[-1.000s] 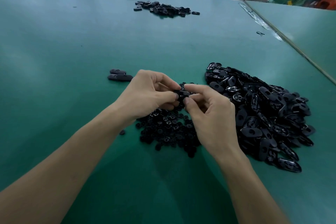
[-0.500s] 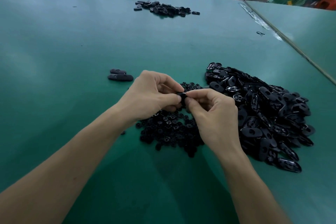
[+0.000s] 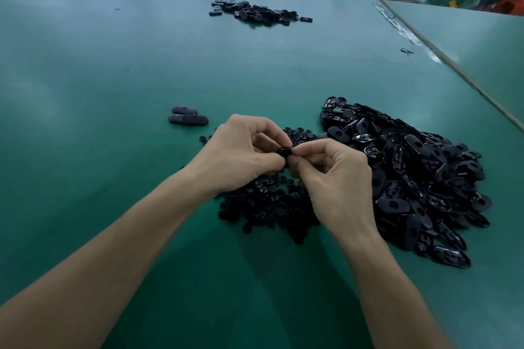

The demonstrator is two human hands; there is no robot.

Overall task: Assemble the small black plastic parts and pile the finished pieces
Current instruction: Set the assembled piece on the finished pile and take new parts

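Judging by how the parts lie, the job is at an early stage. Two finished pieces (image 3: 188, 118) are seen side by side on the green table (image 3: 85, 65), well to the left of the stock and apart from both heaps; no real pile has been formed from them yet.

Stock left to work:
- A large heap of oval shells (image 3: 411, 173) is spread at the right, many lying hollow side up.
- A lower heap of small round inserts (image 3: 266, 201) lies beneath and between the wrists, touching the oval heap's near edge.
- A further cluster of black parts (image 3: 255, 13) sits far across the table; whether these are assembled cannot be told at this distance.

Piece in hand: one small black part (image 3: 284, 152) is held above the insert heap, pinched from both sides. The left hand (image 3: 241, 156) is closed on it with thumb and forefinger, the other fingers curled in. The right hand (image 3: 331, 176) is likewise closed, its thumb and forefinger tips pressed against the same part from the right. Most of the part is hidden by the fingertips, so it cannot be told whether an insert is already seated in a shell.

The pressing-together step is taken to be under way. The bulk of the task is judged to be left: nearly all the stock is unassembled, and the piece in hand has not yet been laid with the two done.
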